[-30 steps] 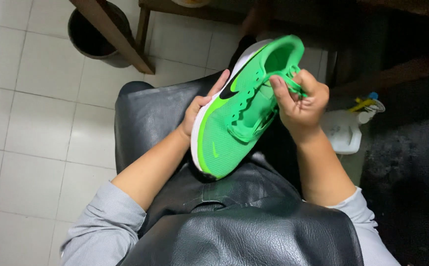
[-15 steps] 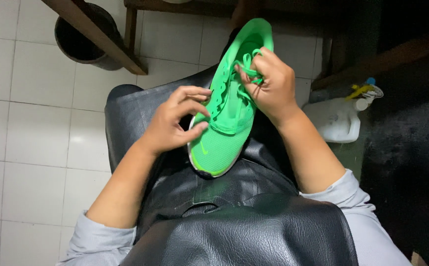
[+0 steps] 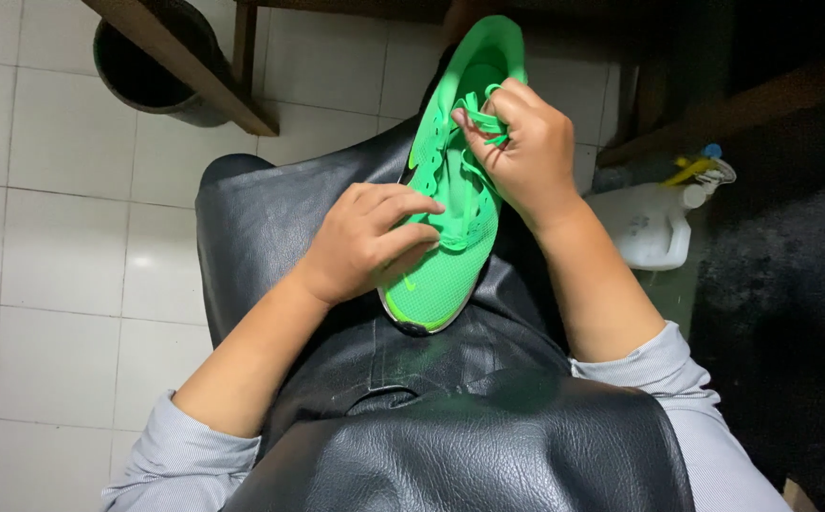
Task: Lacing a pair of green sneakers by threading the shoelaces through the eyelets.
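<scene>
A bright green sneaker (image 3: 441,275) lies on my lap, on a black leather apron (image 3: 270,218), toe toward me and heel pointing away. My left hand (image 3: 365,242) rests on the shoe's left side near the toe, fingers curled over the upper and steadying it. My right hand (image 3: 517,152) is at the shoe's opening, thumb and fingers pinched on the green laces (image 3: 481,116). Part of the tongue and lace rows is hidden under my right hand.
A dark round bucket (image 3: 147,62) stands on the white tiled floor at top left, crossed by a slanted wooden leg (image 3: 194,62). A white plastic jug (image 3: 650,223) with a yellow and blue spray head sits at the right beside dark wooden furniture.
The sneaker has turned from lying on its side, sole toward me, to lying flat with its upper facing up. My left hand moved from behind the shoe onto its top; my right stays on the laces.
</scene>
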